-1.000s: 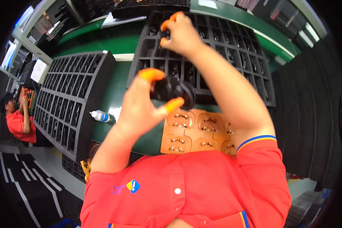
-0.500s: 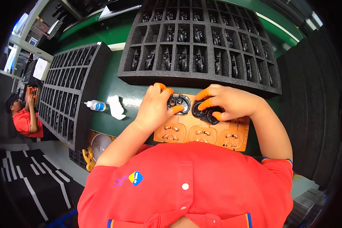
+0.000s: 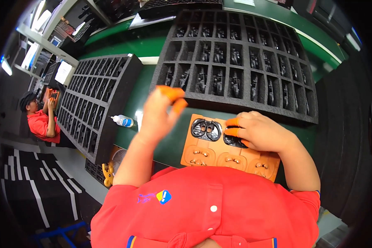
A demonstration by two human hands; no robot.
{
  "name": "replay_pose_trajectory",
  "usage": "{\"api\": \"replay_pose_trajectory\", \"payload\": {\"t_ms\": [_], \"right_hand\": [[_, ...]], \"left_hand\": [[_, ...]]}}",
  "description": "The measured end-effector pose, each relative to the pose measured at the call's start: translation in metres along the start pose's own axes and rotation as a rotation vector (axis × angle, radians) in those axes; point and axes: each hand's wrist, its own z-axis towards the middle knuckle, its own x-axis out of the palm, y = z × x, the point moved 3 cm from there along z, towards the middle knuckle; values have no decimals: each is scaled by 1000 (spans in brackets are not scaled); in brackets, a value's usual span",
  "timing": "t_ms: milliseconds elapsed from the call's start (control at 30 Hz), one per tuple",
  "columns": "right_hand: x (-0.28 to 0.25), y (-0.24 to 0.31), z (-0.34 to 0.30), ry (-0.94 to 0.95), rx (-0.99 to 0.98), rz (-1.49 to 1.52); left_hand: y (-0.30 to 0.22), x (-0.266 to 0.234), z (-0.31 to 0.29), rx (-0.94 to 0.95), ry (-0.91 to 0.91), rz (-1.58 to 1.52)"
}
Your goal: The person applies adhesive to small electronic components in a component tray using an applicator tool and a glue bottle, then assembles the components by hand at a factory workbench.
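My left hand (image 3: 159,113), slightly blurred, is raised beside the near-left corner of the big foam tray (image 3: 231,96). Its thumb and fingers, in orange finger cots, are apart and nothing shows between them. An orange fixture plate (image 3: 189,142) lies in front of me. In its upper left recess sits a black oval plastic part (image 3: 206,129) with two upright loops in its middle. My right hand (image 3: 262,132) has its orange-tipped fingers bent over a second black oval part (image 3: 233,140) on the plate, hiding much of it.
Black parts stand in the big tray's compartments. At the left is another filled foam tray (image 3: 111,111). A small dropper bottle (image 3: 123,120) lies beside white paper (image 3: 139,119). Stacked black foam (image 3: 339,136) rises at the right. A co-worker (image 3: 41,122) sits far left.
My left hand has let go of the left black part and moved up and left toward the big tray. My right hand stays at the second part. The whole view has shifted.
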Motion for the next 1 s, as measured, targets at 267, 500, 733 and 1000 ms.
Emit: {"api": "replay_pose_trajectory", "payload": {"t_ms": [267, 500, 733, 1000], "right_hand": [[-34, -5, 166, -354, 374, -99], [-21, -18, 238, 137, 582, -325], [-35, -44, 221, 34, 563, -121], [-107, 14, 51, -599, 211, 403]], "left_hand": [[87, -15, 64, -284, 313, 181], [91, -2, 68, -302, 497, 348], [91, 5, 65, -296, 429, 337], [93, -2, 64, -311, 422, 327]]}}
